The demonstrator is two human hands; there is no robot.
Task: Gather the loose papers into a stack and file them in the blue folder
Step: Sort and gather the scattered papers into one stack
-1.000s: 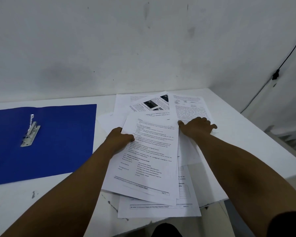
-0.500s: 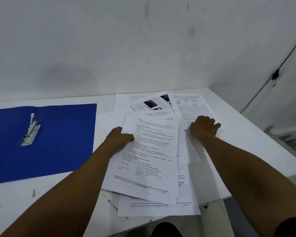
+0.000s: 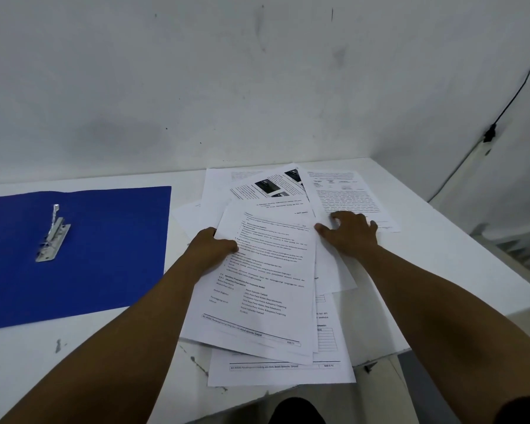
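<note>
Several loose printed papers [image 3: 266, 289] lie fanned out and overlapping on the white table [image 3: 441, 270]. My left hand [image 3: 211, 246] grips the left edge of the top sheets, thumb on top. My right hand [image 3: 349, 234] rests flat with fingers apart on the sheets at the right, its fingertips on a text page [image 3: 346, 194]. A page with dark photos [image 3: 266, 186] pokes out at the back. The blue folder [image 3: 104, 255] lies open to the left of the papers, its metal clip [image 3: 53, 237] raised.
The lowest sheet [image 3: 282, 371] hangs slightly over the table's front edge. A wall stands right behind the table. A black cable [image 3: 508, 102] runs down the right wall. The table ends just right of the papers.
My right hand slid right over the sheets, then came back left toward the middle of the pile. My left hand and the folder stayed put.
</note>
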